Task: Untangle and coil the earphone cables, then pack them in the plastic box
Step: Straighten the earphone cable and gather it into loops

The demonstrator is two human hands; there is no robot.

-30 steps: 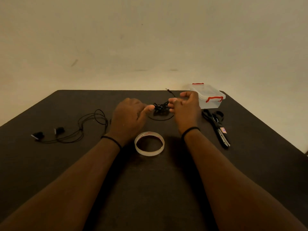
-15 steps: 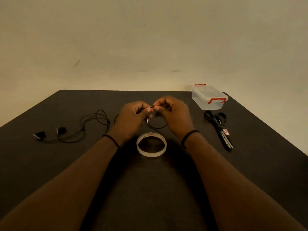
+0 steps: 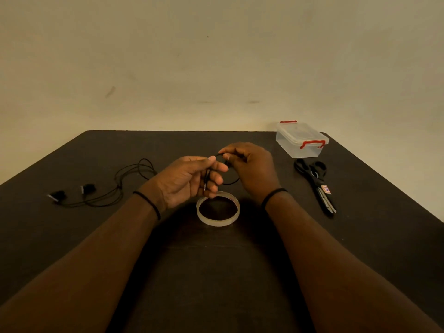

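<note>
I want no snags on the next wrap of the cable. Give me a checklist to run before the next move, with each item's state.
1. Left hand holds the black earphone cable across its fingers: ok.
2. Right hand pinches the cable near the left fingertips: ok.
3. Held cable free of knots: cannot tell, most of it is hidden by the hands.
4. Tape roll lies directly below the hands, where the hanging loop might catch: not ok.
5. Plastic box open for packing: not ok, the lid is on.
6. Second earphone set lies apart at the left, not mixed in: ok.
</note>
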